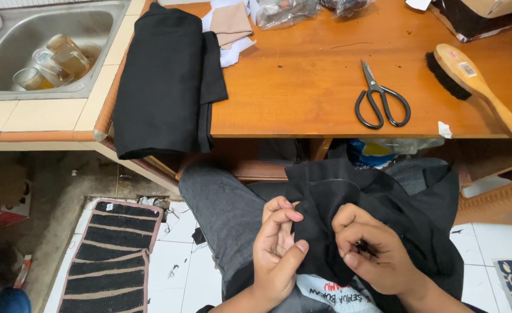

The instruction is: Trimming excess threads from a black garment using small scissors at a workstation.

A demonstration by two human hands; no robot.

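My left hand (276, 249) and right hand (372, 255) pinch black fabric (348, 191) on my lap; loosened fingers could let it slide floorward.

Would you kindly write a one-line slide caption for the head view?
Both hands, left hand and right hand, pinch black fabric on the lap, below a wooden table holding scissors.

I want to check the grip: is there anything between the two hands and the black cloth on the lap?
Nothing visible. The left hand and the right hand both pinch the black cloth directly. The scissors and brush lie apart on the table.
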